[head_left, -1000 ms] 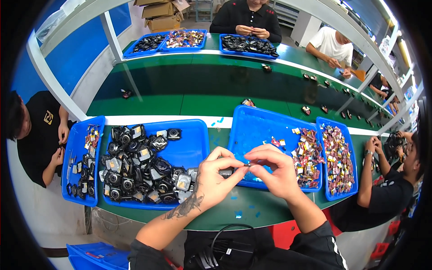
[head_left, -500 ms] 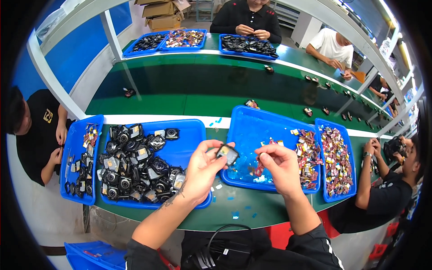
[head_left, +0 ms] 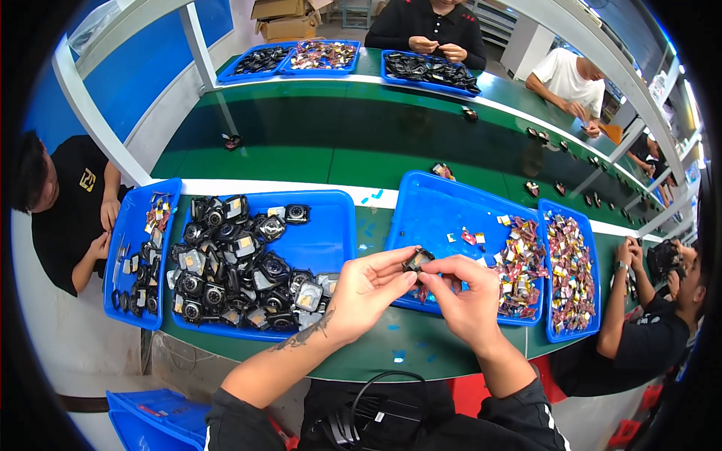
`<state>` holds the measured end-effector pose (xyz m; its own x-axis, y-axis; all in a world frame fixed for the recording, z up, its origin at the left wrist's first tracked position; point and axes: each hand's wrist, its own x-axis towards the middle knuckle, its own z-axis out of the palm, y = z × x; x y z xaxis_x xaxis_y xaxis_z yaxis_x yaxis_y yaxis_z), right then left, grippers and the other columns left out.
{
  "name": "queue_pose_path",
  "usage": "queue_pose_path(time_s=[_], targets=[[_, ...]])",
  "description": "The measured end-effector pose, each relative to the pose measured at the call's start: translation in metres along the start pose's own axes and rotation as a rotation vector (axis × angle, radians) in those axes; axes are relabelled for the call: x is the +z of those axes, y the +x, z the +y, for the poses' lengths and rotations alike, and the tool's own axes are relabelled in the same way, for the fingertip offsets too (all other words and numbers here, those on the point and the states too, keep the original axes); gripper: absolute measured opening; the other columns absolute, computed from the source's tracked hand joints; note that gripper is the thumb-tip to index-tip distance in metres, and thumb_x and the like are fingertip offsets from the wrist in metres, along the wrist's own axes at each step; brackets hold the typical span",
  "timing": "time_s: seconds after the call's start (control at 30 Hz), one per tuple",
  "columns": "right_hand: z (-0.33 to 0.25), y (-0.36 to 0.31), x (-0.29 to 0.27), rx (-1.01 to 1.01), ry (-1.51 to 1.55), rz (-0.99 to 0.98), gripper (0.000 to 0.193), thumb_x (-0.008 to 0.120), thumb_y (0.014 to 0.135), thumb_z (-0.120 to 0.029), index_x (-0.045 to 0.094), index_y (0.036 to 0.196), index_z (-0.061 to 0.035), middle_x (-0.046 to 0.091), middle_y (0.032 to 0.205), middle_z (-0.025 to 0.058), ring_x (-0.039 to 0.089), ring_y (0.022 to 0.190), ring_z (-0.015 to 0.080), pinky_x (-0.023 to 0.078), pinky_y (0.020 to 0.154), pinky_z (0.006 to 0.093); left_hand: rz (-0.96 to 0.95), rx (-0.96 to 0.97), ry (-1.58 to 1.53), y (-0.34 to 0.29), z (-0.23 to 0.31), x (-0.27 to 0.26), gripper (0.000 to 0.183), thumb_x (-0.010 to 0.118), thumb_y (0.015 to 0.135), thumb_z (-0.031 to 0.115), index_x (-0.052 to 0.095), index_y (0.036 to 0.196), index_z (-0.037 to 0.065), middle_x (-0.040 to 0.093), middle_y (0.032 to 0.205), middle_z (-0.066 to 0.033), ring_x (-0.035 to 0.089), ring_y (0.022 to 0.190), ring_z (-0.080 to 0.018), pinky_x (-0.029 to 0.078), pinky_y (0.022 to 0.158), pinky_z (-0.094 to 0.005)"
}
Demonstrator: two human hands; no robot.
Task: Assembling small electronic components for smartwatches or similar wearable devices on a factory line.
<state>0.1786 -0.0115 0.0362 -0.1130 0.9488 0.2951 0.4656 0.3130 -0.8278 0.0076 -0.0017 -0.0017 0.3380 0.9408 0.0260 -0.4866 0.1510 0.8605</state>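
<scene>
Over the gap between two blue trays, my left hand (head_left: 365, 295) grips a small black watch case (head_left: 418, 260) between thumb and fingers. My right hand (head_left: 470, 299) is closed at the same case, its thumb and forefinger pinched at the lower right edge. Whether another small part sits between those fingertips is hidden. Left of my hands, a blue tray (head_left: 323, 218) holds a heap of similar black watch cases (head_left: 244, 244). Beyond my right hand, another blue tray (head_left: 432, 210) contains small red, yellow and silver parts (head_left: 520, 252), mostly along its right side.
A narrow tray (head_left: 547, 263) of small parts stands far right; another narrow tray (head_left: 124, 240) with mixed pieces is far left. Past a white ledge runs a green conveyor (head_left: 301, 150) with scattered parts. Co-workers sit left, right and opposite. Blue scraps (head_left: 398, 355) dot the table's front.
My right hand has moved left from over the parts tray to the watch case, and the reddish part at its fingertips no longer shows there. My left hand has shifted right with the case.
</scene>
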Motion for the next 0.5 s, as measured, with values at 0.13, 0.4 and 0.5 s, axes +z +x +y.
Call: queue_pose_path(time_s=[0.13, 0.4, 0.5], targets=[[-0.0041, 0.0034, -0.0016, -0.108, -0.029, 0.03, 0.011, 0.073, 0.079, 0.001, 0.071, 0.089, -0.0011, 0.07, 0.081, 0.0089, 0.059, 0.062, 0.0118, 0.046, 0.054, 0.0249, -0.063, 0.126, 0.088, -0.0016, 0.0003, 0.0025, 0.043, 0.056, 0.094, -0.003, 0.047, 0.136, -0.007, 0.059, 0.126, -0.0148, 0.058, 0.113, -0.0165, 0.046, 0.1, -0.0296], [-0.0102, -0.0013, -0.0034, 0.005, 0.049, 0.05, 0.009, 0.074, 0.078, 0.003, 0.071, 0.086, -0.0001, 0.067, 0.076, 0.0046, 0.054, 0.062, 0.0079, 0.041, 0.055, 0.022, -0.091, 0.035, 0.095, -0.0031, -0.0058, 0.0047, 0.043, 0.052, 0.096, -0.003, 0.046, 0.138, -0.005, 0.054, 0.133, -0.0142, 0.054, 0.121, -0.0169, 0.043, 0.103, -0.0305], [-0.01, -0.0009, -0.0045, -0.041, 0.011, 0.055, 0.009, 0.074, 0.078, 0.002, 0.07, 0.085, -0.0001, 0.066, 0.076, 0.0048, 0.053, 0.061, 0.008, 0.042, 0.056, 0.0222, -0.107, 0.093, 0.135, -0.0039, -0.0067, 0.0065, 0.043, 0.051, 0.096, -0.003, 0.046, 0.139, -0.005, 0.053, 0.135, -0.0142, 0.053, 0.121, -0.0166, 0.043, 0.103, -0.0303]])
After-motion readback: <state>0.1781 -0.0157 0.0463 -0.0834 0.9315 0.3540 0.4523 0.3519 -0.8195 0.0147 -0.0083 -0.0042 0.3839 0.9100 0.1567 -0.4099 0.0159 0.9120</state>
